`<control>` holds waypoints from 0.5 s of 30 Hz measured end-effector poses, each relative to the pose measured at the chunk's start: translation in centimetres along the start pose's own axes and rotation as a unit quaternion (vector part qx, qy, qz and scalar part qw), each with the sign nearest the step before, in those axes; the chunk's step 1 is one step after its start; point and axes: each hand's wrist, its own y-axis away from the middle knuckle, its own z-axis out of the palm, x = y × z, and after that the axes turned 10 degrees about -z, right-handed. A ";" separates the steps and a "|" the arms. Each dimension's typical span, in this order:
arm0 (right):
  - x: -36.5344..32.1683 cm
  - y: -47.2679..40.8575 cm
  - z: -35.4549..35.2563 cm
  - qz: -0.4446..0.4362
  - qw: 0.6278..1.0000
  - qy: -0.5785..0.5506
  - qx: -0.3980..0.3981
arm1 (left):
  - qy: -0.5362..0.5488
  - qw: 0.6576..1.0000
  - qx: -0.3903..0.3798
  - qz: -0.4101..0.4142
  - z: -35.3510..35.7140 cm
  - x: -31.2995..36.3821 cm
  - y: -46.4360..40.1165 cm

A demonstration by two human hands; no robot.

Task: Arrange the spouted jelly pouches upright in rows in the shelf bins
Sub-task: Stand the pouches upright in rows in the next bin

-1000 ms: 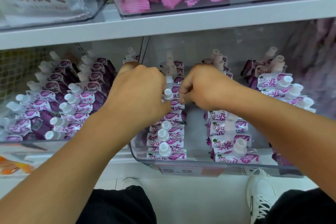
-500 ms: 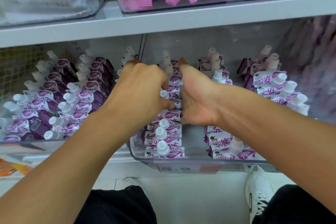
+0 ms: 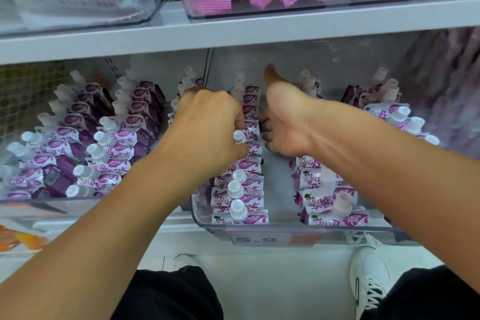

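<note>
Mid-frame, the left hand [image 3: 211, 127] curled closed around a pouch [image 3: 248, 135] in the bin [image 3: 259, 231] — the right hand [image 3: 284, 122] pressed open beside that row, holding nothing.

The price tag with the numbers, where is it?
The price tag sits low in the middle of the head view, stuck on the front lip of the clear bin, just below the front jelly pouches and above the white shoe.

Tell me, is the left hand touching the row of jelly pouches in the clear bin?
Touching. The head view shows the left hand closed over the row of jelly pouches, its fingers pressed against a white cap with no gap.
</note>
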 end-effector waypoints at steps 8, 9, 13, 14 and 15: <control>-2.1 -0.6 1.4 -0.016 0.999 0.023 0.022 | 0.012 1.000 -0.017 -0.006 -0.1 0.0 -0.1; -2.0 -0.5 1.3 -0.016 0.999 0.037 0.020 | 0.016 1.000 -0.020 -0.007 -0.1 0.1 -0.1; -2.0 -0.2 -0.2 -0.005 0.997 0.074 -0.005 | 0.032 0.999 -0.035 -0.017 -0.3 0.0 0.0; -2.2 -0.3 0.0 -0.006 0.999 0.053 0.000 | 0.035 0.998 -0.037 -0.019 -0.2 -0.1 0.0; -2.6 -0.5 0.4 -0.009 0.999 0.048 0.016 | 0.038 0.998 -0.037 -0.022 -0.2 -0.2 0.0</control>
